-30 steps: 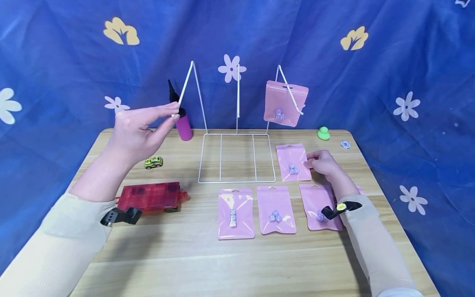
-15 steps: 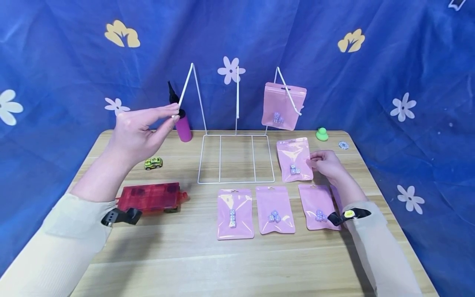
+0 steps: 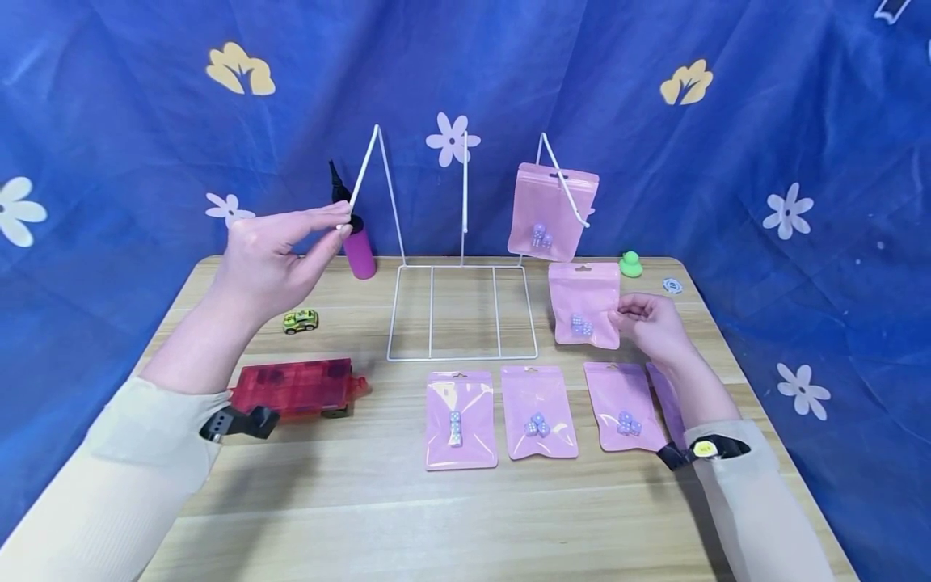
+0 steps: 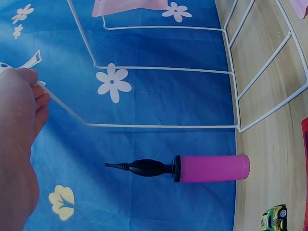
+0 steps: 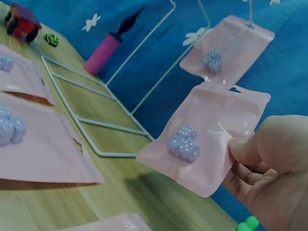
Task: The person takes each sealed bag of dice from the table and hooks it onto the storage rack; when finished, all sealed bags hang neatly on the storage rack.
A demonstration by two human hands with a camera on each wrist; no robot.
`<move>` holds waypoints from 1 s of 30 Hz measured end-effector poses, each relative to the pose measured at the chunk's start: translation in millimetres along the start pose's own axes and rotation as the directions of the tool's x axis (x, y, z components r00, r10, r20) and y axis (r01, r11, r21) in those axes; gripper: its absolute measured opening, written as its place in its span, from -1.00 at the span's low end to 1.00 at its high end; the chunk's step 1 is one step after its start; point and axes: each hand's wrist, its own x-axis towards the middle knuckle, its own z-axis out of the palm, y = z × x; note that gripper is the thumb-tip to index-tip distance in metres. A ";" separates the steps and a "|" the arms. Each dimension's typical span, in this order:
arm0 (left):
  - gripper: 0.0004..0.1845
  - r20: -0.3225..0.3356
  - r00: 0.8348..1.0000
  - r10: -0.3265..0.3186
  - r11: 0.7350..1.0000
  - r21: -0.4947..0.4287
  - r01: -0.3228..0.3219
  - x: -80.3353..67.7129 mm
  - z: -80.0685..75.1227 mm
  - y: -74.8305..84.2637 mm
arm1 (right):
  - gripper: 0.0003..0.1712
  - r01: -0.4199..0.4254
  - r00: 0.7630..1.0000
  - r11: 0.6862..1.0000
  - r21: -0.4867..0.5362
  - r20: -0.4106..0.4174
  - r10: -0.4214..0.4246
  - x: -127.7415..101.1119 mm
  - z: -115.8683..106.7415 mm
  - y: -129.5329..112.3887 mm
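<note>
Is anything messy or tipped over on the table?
Nothing looks spilled or broken. The left hand pinches the white wire rack's left prong, and the right hand holds a pink dice bag up off the table.

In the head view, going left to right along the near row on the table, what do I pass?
Red toy truck → pink pouch with stacked dice → second pink dice pouch → third pink dice pouch, with the right wrist just beyond it.
</note>
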 end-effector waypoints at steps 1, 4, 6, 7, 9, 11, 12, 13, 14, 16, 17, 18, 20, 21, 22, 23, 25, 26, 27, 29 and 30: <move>-0.80 -0.001 1.000 0.000 1.000 -0.003 0.000 0.0 0.1 0.0 | -0.94 0.010 1.000 1.000 0.013 -0.004 -0.010 -2.2 0.3 -1.9; -0.80 -0.002 1.000 -0.002 1.000 -0.004 0.002 0.4 0.4 -0.3 | -0.83 0.036 0.999 0.999 0.040 -0.006 -0.036 -8.7 1.3 -7.4; -0.79 -0.003 1.000 -0.007 1.000 -0.006 0.006 0.6 0.5 -0.4 | -0.79 0.046 0.999 0.998 0.047 -0.005 -0.046 -12.6 2.6 -10.7; -0.79 -0.005 1.000 -0.008 1.000 -0.006 0.008 0.9 0.5 -0.6 | -0.80 0.050 0.999 0.998 0.049 -0.006 -0.049 -14.4 3.4 -12.5; -0.79 -0.003 1.000 -0.012 1.000 -0.003 0.012 1.3 0.1 -0.6 | -0.84 0.058 0.998 0.997 0.043 -0.005 -0.058 -17.8 5.3 -16.4; -0.79 -0.004 1.000 -0.012 1.000 -0.001 0.012 1.5 -0.2 -0.5 | -0.90 0.062 0.998 0.997 0.043 -0.004 -0.062 -21.3 7.9 -21.2; -0.79 -0.001 1.000 -0.014 1.000 -0.001 0.014 1.7 -0.6 -0.4 | -0.93 0.065 0.998 0.997 0.047 -0.002 -0.065 -22.9 9.5 -23.8; -0.79 0.000 1.000 -0.014 1.000 -0.002 0.014 1.9 -0.8 -0.3 | -0.94 0.070 0.998 0.996 0.050 0.001 -0.070 -24.5 10.7 -26.0; -0.79 0.003 1.000 -0.011 1.000 -0.001 0.011 1.9 -1.2 -0.2 | -0.95 0.074 0.997 0.996 0.056 0.005 -0.075 -26.0 11.9 -28.2; -0.78 0.007 1.000 -0.002 1.000 -0.003 0.002 2.2 -1.6 -0.1 | -0.93 0.082 0.996 0.993 0.079 0.014 -0.084 -29.1 14.5 -32.8; -0.78 0.010 1.000 0.005 1.000 -0.002 -0.005 2.3 -1.9 -0.2 | -0.93 0.091 0.996 0.992 0.087 0.019 -0.093 -30.4 15.8 -35.1; -0.78 0.013 1.000 0.012 1.000 -0.001 -0.012 2.5 -2.2 -0.3 | -0.93 0.100 0.995 0.990 0.096 0.022 -0.102 -31.7 17.0 -37.1; -0.78 0.012 1.000 0.022 1.000 0.000 -0.022 2.6 -2.2 -0.5 | -0.93 0.115 0.993 0.987 0.112 0.026 -0.119 -34.2 19.4 -42.0; -0.78 0.014 1.000 0.024 1.000 0.002 -0.024 2.7 -2.3 -0.7 | -0.92 0.124 0.991 0.985 0.122 0.029 -0.128 -35.3 20.7 -44.4; -0.78 0.011 1.000 0.024 1.000 0.003 -0.024 2.6 -2.3 -0.8 | -0.91 0.134 0.990 0.982 0.130 0.032 -0.139 -36.2 22.1 -46.8; -0.78 0.011 1.000 0.023 1.000 0.003 -0.023 2.4 -2.3 -1.0 | -0.90 0.144 0.988 0.980 0.136 0.034 -0.149 -37.2 23.5 -49.5; -0.78 0.002 1.000 0.014 1.000 -0.003 -0.014 2.1 -1.9 -1.0 | -0.88 0.159 0.985 0.975 0.157 0.040 -0.167 -39.0 26.2 -54.8; -0.78 0.002 1.000 0.008 1.000 -0.004 -0.008 2.0 -1.9 -0.9 | -0.88 0.168 0.983 0.971 0.169 0.043 -0.177 -39.8 27.5 -57.1; -0.79 -0.002 1.000 0.001 1.000 -0.009 -0.001 1.9 -1.7 -0.8 | -0.88 0.176 0.981 0.968 0.180 0.046 -0.187 -40.5 28.8 -59.4; -0.78 -0.014 1.000 -0.014 1.000 -0.019 0.014 1.7 -1.1 -0.7 | -0.89 0.201 0.975 0.961 0.188 0.052 -0.214 -41.5 31.6 -63.8; -0.78 -0.018 1.000 -0.022 1.000 -0.021 0.021 1.8 -0.9 -0.6 | -0.90 0.212 0.972 0.957 0.200 0.055 -0.227 -41.7 33.0 -65.4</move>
